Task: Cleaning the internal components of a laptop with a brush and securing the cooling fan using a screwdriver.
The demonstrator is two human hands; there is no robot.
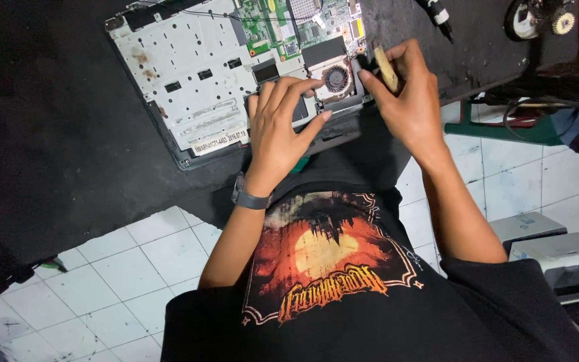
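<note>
An opened laptop, its grey inner frame and green circuit board exposed, lies on a dark tabletop at twelve o'clock of the seated person. The left hand rests flat on the chassis, fingers spread wide and holding nothing, fingertips just beside the round cooling fan. At two o'clock of that hand, the right hand pinches a pale wooden-handled brush between thumb and fingers, its dark end at the fan's edge. A grey wristband circles the left wrist. A black screwdriver tip lies at one o'clock on the tabletop; white floor tiles spread below, with a white printer at four o'clock.
</note>
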